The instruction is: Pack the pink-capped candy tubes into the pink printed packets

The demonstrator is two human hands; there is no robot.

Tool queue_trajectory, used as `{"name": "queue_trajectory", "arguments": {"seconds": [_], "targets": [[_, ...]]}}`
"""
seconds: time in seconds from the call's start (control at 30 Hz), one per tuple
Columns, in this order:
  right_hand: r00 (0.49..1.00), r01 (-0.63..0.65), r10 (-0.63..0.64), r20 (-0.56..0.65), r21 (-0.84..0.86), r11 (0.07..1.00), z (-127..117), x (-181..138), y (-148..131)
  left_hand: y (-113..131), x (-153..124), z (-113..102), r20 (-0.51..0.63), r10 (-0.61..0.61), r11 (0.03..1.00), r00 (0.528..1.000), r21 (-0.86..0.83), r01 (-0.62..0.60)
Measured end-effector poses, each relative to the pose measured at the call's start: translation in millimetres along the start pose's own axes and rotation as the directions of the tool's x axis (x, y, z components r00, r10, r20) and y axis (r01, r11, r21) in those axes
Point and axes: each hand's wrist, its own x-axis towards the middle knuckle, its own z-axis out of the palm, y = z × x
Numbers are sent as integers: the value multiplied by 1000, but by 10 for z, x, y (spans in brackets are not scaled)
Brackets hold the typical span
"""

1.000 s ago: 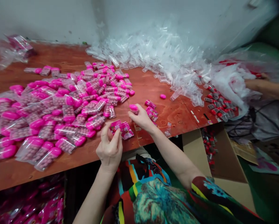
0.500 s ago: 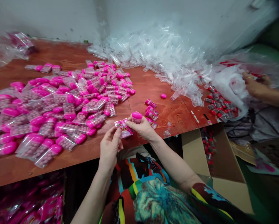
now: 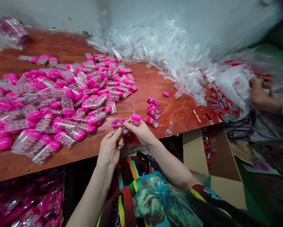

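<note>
My left hand pinches a small pink printed sticker sheet just above the front edge of the red wooden table. My right hand also pinches that sheet with thumb and forefinger, and grips a small clear tube with a pink cap in its fingers. Three more pink stickers lie on the table just right of my hands. A loose pink cap lies farther back.
A big heap of pink-capped tubes in clear wrappers covers the left of the table. Empty clear tubes pile up at the back. Red-capped tubes lie at right, by another person's hand. A cardboard box stands below.
My right hand came back from the table with the pink-capped tube and joined my left hand on the sticker sheet. Both hands lifted slightly toward me.
</note>
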Motion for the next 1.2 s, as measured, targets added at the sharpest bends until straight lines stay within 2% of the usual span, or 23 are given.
{"name": "queue_trajectory", "arguments": {"seconds": [0.07,0.23,0.4,0.63,0.73,0.83,0.9,1.03,1.13,1.2], "targets": [[998,-36,36,42,-3,999,-12,-2,-15,-16,-10,1,1,-18,1000,1000,-17,18],[999,42,-43,-30,-31,999,-56,-4,-32,-11,-38,-33,19,-54,997,998,53,53],[997,26,-19,69,-94,995,-90,14,-72,77,-34,-95,9,-22,992,1000,124,21],[987,-74,70,146,20,997,-87,-22,-39,114,-10,-108,-60,-4,998,998,59,7],[992,-89,85,92,44,995,-70,-34,15,88,-4,-91,-68,-30,999,997,21,31],[999,-46,47,-17,58,997,-74,-6,62,78,2,-84,-65,-59,998,996,-21,58],[999,-26,28,-37,49,998,-101,-3,70,87,12,-91,-80,-78,995,994,-66,73],[992,-79,75,104,36,996,-203,-120,59,109,49,-127,-158,-109,981,981,-174,81],[964,-154,147,221,17,988,-271,-256,82,103,79,-145,-193,-123,970,973,-230,77],[949,-159,160,272,-23,987,-279,-325,114,92,89,-140,-199,-138,965,970,-245,87]]}}
